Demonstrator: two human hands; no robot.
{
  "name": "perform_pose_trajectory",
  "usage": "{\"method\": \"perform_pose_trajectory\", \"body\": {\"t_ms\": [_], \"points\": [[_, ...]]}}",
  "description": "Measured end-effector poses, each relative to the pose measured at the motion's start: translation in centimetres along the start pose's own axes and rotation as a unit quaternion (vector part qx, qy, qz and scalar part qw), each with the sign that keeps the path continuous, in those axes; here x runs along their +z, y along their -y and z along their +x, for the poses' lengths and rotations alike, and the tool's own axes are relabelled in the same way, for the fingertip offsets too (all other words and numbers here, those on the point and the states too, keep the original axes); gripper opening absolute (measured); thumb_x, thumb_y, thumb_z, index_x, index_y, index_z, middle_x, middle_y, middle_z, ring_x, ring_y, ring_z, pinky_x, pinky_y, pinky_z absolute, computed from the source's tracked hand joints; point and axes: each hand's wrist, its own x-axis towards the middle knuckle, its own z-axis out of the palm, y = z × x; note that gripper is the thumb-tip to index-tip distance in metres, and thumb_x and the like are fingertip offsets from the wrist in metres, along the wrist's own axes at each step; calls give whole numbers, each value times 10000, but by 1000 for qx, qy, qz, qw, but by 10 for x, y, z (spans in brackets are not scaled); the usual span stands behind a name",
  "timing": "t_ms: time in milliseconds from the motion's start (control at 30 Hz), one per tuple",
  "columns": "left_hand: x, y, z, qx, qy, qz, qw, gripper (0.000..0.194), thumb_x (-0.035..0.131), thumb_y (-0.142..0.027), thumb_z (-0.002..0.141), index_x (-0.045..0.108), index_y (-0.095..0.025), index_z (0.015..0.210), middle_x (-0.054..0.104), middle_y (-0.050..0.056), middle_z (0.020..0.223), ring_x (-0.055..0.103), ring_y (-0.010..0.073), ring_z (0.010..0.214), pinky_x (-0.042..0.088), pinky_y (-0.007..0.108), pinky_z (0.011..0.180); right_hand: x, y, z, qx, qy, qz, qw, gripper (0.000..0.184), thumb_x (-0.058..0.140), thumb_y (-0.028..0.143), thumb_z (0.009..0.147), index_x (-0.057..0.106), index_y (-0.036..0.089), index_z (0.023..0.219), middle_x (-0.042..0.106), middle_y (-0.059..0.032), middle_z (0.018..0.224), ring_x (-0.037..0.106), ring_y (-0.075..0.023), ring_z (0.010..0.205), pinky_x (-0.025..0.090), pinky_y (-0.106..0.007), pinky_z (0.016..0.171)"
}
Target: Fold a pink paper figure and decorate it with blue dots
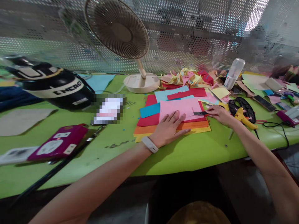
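Note:
My left hand (170,128) lies flat with fingers spread on a pink paper sheet (179,108), its heel and thumb over the sheets beneath. My right hand (219,114) pinches a small dark-bladed cutting tool (198,113) at the right part of the pink sheet. Whether it is scissors or a knife I cannot tell. A short line runs through the paper beside its tip. Beneath lie red, orange (196,125) and yellow sheets. A blue strip (149,110) sticks out on the left, and a red strip (187,93) lies behind.
A fan (142,84) stands at the back beside a heap of folded paper scraps (191,77). To the right are a clear bottle (234,74), a black palette (241,109) and a yellow glue gun (245,119). A black jug (58,87), phone (108,109) and purple case (60,141) are left.

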Motion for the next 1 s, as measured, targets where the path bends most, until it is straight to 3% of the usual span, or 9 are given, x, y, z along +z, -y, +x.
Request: {"method": "perform_pose_trajectory", "body": {"t_ms": [500, 733, 1000], "points": [[0, 1, 0, 0, 1, 3, 1000, 894, 202, -783, 915, 275, -185, 1576, 224, 147, 1655, 212, 340, 1519, 180, 479, 1220, -7, -2, -3, -13, 33, 36, 999, 282, 574, 276, 956, 735, 265, 1187, 707, -124, 1143, 651, -249, 1081, 524, -439, 945], [3, 1, -1, 8, -18, 5, 1000, 868, 218, -770, 924, 274, -198, 1574, 233, 143, 1653, 230, 343, 1513, 182, 487, 1217, -2, 11, 2, -10, 25, 14, 1000, 287, 560, 265, 959, 719, 245, 1197, 700, -117, 1133, 643, -250, 1061, 523, -441, 936], [0, 0, 0, -1, -2, 12, 1000, 888, 213, -780, 917, 271, -189, 1578, 222, 154, 1653, 217, 343, 1517, 185, 487, 1220, -6, 18, 2, -11, 28, 29, 999, 267, 563, 285, 962, 725, 267, 1173, 693, -104, 1101, 638, -244, 1032, 522, -428, 921]]}}
